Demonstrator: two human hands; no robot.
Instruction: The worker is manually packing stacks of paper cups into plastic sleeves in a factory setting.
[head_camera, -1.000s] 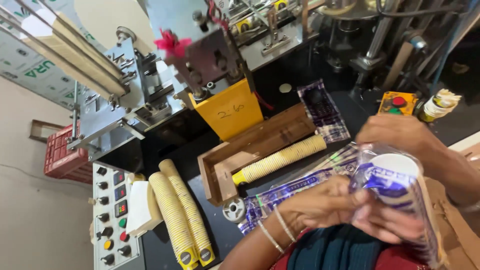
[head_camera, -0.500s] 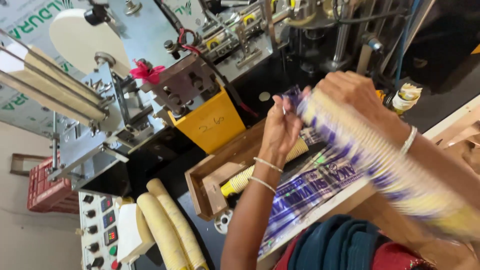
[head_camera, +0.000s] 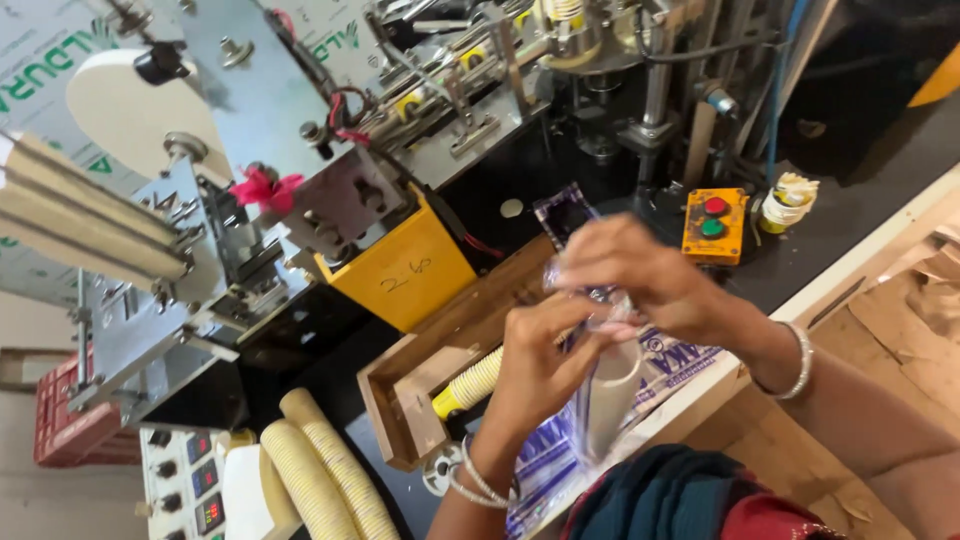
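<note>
Yellow box, orange button box

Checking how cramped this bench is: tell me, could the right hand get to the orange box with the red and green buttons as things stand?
Probably yes. The right hand is busy at the clear bag's top with the left hand, but the button box sits just beyond it with nothing between.

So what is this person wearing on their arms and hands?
Both forearms are bare, with no sleeves or gloves showing. The left hand has a few thin silvery bangles stacked at the wrist. The right hand has one wider silvery bangle at its wrist. No rings can be made out. At the bottom edge, dark teal and red cloth of the person's clothing shows.
</note>
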